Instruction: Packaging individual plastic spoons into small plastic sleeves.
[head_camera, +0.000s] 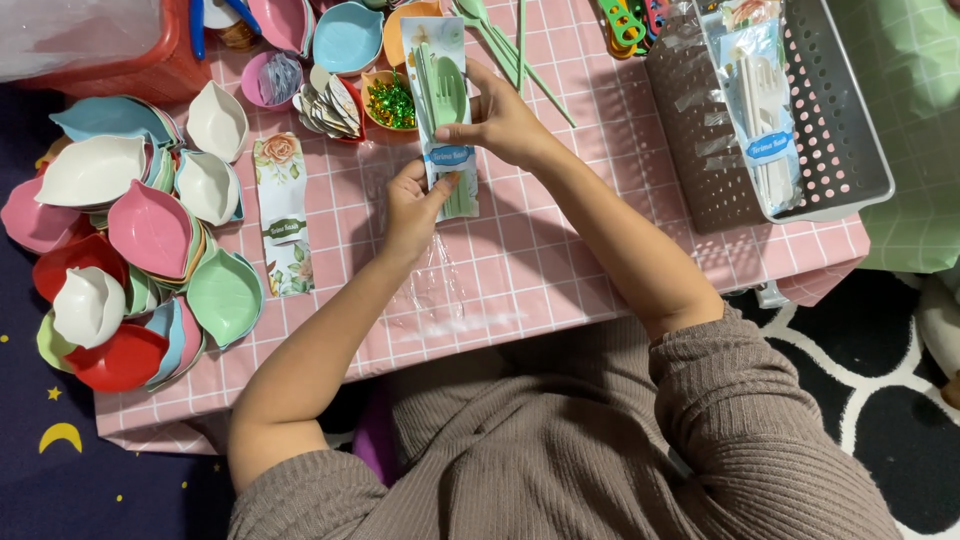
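Note:
My right hand (503, 120) pinches a floral backing card with a green plastic cutlery set (442, 90) and a blue label. My left hand (412, 205) grips the lower end of the same card and the clear plastic sleeve (440, 285) hanging below it. Both hands hold it over the pink checked tablecloth (560, 250).
Another floral card (284, 212) lies to the left. A pile of leaf-shaped bowls (140, 250) in several colours fills the left edge. A grey perforated basket (800, 120) at the right holds a packed white cutlery set (760, 110). Small bowls, green utensils (510, 50) and a red tray (150, 70) sit at the back.

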